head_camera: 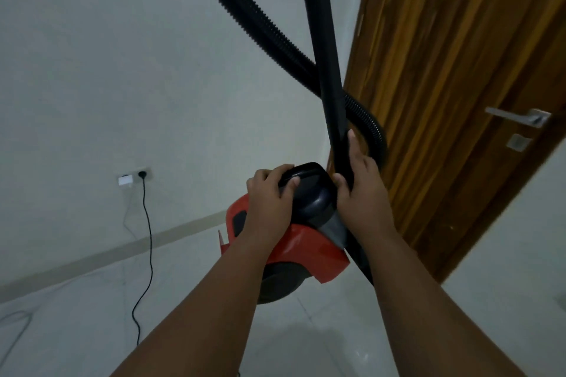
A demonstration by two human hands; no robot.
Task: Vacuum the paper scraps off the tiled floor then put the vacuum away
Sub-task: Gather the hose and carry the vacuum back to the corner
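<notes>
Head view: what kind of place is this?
Likely a room in a home: pale tiled floor, wooden door with a lever handle, and a wall socket with a black cord plugged in.
</notes>
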